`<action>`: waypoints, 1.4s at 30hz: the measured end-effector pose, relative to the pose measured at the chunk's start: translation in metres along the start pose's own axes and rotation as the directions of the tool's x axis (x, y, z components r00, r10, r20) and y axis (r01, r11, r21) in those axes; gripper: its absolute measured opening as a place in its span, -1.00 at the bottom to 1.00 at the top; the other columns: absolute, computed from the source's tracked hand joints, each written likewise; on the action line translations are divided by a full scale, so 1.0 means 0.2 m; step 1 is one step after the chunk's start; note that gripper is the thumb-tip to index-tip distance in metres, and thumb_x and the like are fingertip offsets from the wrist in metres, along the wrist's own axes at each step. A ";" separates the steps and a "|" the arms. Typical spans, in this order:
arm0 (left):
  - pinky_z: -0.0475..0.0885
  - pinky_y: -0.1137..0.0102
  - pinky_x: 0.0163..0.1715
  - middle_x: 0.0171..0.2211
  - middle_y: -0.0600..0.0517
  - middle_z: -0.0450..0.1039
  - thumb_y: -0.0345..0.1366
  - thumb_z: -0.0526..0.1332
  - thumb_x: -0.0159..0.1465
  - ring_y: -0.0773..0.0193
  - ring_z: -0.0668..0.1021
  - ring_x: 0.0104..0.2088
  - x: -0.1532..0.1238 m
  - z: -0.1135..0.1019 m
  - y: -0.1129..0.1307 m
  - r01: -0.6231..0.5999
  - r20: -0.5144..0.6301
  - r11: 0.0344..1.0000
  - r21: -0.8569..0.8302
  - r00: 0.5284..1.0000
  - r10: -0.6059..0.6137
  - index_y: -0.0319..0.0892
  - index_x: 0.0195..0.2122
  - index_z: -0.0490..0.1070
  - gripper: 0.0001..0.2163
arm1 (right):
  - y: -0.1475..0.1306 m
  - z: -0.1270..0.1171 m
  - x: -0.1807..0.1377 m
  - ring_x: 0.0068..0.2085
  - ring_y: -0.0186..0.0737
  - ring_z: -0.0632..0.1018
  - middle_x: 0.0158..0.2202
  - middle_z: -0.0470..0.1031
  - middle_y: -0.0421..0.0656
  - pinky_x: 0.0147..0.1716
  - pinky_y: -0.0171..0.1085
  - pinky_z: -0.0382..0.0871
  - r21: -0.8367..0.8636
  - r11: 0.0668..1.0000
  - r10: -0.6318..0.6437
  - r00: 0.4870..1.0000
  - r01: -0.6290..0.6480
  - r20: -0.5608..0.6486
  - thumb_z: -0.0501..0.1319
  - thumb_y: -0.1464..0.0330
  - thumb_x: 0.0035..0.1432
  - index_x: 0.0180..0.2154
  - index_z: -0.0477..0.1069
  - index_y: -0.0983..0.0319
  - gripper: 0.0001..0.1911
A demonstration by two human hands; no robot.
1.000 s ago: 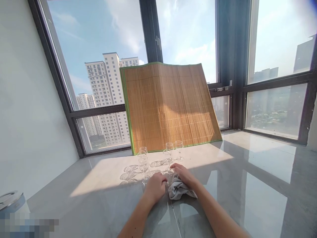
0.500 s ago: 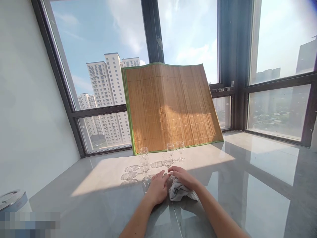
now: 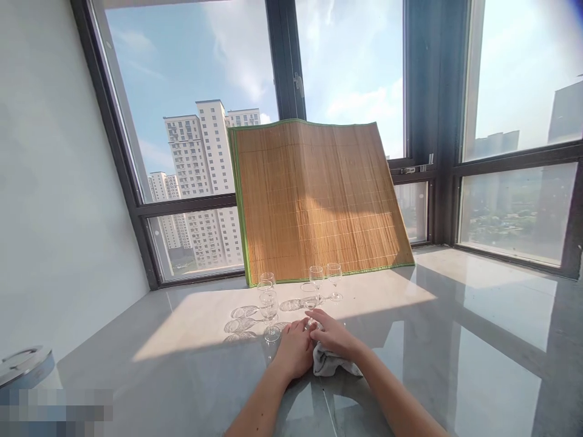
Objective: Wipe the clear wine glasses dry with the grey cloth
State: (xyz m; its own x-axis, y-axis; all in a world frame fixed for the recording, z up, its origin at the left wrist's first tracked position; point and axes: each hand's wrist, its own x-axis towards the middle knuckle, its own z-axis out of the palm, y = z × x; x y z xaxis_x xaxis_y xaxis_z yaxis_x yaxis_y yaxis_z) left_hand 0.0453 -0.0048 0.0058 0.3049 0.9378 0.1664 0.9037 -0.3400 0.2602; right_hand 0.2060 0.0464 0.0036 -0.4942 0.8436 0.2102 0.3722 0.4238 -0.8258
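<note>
My right hand point(image 3: 334, 335) is closed on a crumpled grey cloth point(image 3: 330, 362), which bulges out below the palm on the glossy counter. Its index finger reaches to the lower part of a small clear stemmed glass point(image 3: 310, 301). Close against it on the left lies my left hand point(image 3: 297, 349), fingers bent together toward the same spot; what they grip there is hidden. Just left of that hand stands another stemmed glass point(image 3: 269, 309), with one more glass point(image 3: 266, 281) behind it. Two similar glasses, a nearer one point(image 3: 316, 278) and a right-hand one point(image 3: 334, 280), stand farther back.
A green-edged bamboo mat point(image 3: 319, 200) leans against the windows behind the glasses. At the lower left is a round metal-topped container point(image 3: 27, 367), partly blurred out. A white wall point(image 3: 54, 182) borders the counter point(image 3: 182, 388) on the left.
My right hand has drawn slightly left and down, closer against my left hand, and the cloth is more bunched. The view has shifted a little; the glasses keep their places.
</note>
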 end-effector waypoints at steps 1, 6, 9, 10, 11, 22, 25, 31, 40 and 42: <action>0.10 0.16 0.27 0.29 -0.03 0.18 -0.24 -0.09 0.36 0.10 0.24 0.27 0.00 0.00 0.00 0.008 -0.015 1.000 -0.011 1.000 -0.009 0.01 0.26 0.24 -0.55 | 0.00 0.00 0.00 0.33 -0.01 0.16 0.31 0.17 0.02 0.30 -0.04 -0.02 -0.010 1.000 -0.008 1.000 0.007 -0.009 0.15 0.39 -0.04 0.22 0.30 0.24 -0.29; 0.14 0.17 0.25 0.33 -0.03 0.10 -0.35 0.01 0.25 0.10 0.25 0.26 -0.01 0.02 -0.01 0.033 -0.095 0.998 -0.046 0.995 -0.037 0.00 0.29 0.19 -0.46 | -0.04 0.00 0.03 0.32 0.00 0.16 0.30 0.20 -0.03 0.25 -0.05 0.10 0.015 1.000 0.001 0.997 0.000 -0.080 0.14 0.32 0.03 0.22 0.29 0.20 -0.33; 0.15 0.14 0.24 0.31 -0.03 0.13 -0.33 0.04 0.23 0.07 0.27 0.23 -0.01 0.03 -0.02 0.043 -0.112 0.999 -0.029 0.993 -0.046 0.02 0.28 0.19 -0.45 | -0.07 0.03 0.05 0.22 0.00 0.31 0.21 0.29 -0.03 0.15 -0.10 0.26 0.036 0.999 -0.024 0.998 0.026 -0.055 0.16 0.32 0.01 0.10 0.41 0.21 -0.44; 0.16 0.13 0.23 0.30 -0.03 0.15 -0.31 0.05 0.23 0.05 0.28 0.22 -0.01 0.03 -0.03 0.051 -0.116 0.998 -0.021 0.992 -0.053 0.01 0.27 0.21 -0.46 | -0.07 0.05 0.06 0.15 -0.03 0.38 0.15 0.33 -0.03 0.11 -0.12 0.30 0.059 0.997 -0.045 0.998 0.047 -0.038 0.16 0.33 0.00 0.05 0.44 0.21 -0.48; 0.16 0.11 0.22 0.28 -0.04 0.17 -0.29 0.05 0.23 0.04 0.29 0.20 -0.01 0.03 -0.03 0.062 -0.117 0.998 -0.012 0.991 -0.063 0.00 0.24 0.24 -0.48 | -0.08 0.07 0.07 0.08 -0.06 0.42 0.10 0.36 -0.04 0.07 -0.14 0.34 0.086 0.994 -0.062 0.998 0.064 -0.023 0.16 0.34 -0.01 0.01 0.46 0.22 -0.51; 0.10 0.00 0.22 0.21 -0.08 0.29 -0.30 -0.03 0.25 -0.03 0.30 0.17 -0.02 0.05 -0.04 0.129 -0.148 0.991 0.035 0.981 -0.123 -0.08 0.18 0.32 -0.54 | -0.04 0.04 0.10 -0.02 -0.03 0.48 -0.10 0.49 -0.10 -0.12 -0.12 0.40 0.069 0.993 -0.085 0.986 0.095 -0.143 0.18 0.24 0.04 -0.28 0.49 0.15 -0.79; 0.12 0.03 0.21 0.23 -0.09 0.27 -0.31 -0.02 0.23 -0.02 0.30 0.18 -0.02 0.06 -0.04 0.114 -0.161 0.993 0.038 0.981 -0.106 -0.10 0.17 0.32 -0.53 | -0.05 0.01 0.12 -0.11 -0.03 0.51 -0.15 0.49 -0.07 -0.20 -0.12 0.41 -0.037 0.997 -0.082 0.914 0.073 -0.396 0.21 0.14 0.04 -0.18 0.40 0.17 -0.67; 0.11 0.08 0.22 0.24 -0.12 0.24 -0.32 0.00 0.23 0.00 0.26 0.23 0.00 0.08 -0.05 0.131 -0.136 0.991 0.022 0.983 -0.127 -0.08 0.14 0.37 -0.55 | -0.17 0.01 0.25 -0.05 -0.05 0.50 0.02 0.45 -0.08 -0.10 -0.10 0.38 -0.138 0.987 -0.126 0.918 0.079 -0.376 0.31 0.17 -0.06 0.13 0.20 0.09 -0.30; 0.19 0.14 0.14 0.16 -0.14 0.21 -0.35 0.08 0.17 0.00 0.28 0.14 -0.02 0.07 -0.03 0.222 -0.148 0.975 -0.023 0.964 -0.222 -0.12 0.16 0.25 -0.52 | -0.16 0.07 0.52 -0.08 -0.07 0.53 -0.03 0.49 -0.07 -0.12 -0.18 0.37 -0.203 0.979 -0.088 0.873 -0.013 -0.480 0.23 0.25 0.02 0.03 0.28 0.16 -0.50; 0.21 0.15 0.10 0.07 -0.14 0.27 -0.34 0.07 0.19 0.01 0.30 0.08 -0.02 0.07 -0.02 0.217 -0.130 0.976 -0.005 0.968 -0.216 -0.15 0.03 0.33 -0.64 | -0.14 0.08 0.57 -0.11 -0.08 0.54 -0.03 0.49 -0.08 -0.16 -0.18 0.39 -0.149 0.988 -0.040 0.874 -0.037 -0.484 0.22 0.19 0.04 0.03 0.27 0.16 -0.50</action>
State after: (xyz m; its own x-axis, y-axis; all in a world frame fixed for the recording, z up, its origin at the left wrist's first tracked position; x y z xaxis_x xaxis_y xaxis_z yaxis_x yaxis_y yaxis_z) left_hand 0.0440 -0.0060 -0.0095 0.0607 0.9718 0.2280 0.9470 -0.1283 0.2945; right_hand 0.1259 0.1252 0.0419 -0.0672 0.8800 0.4702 0.5032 0.4368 -0.7456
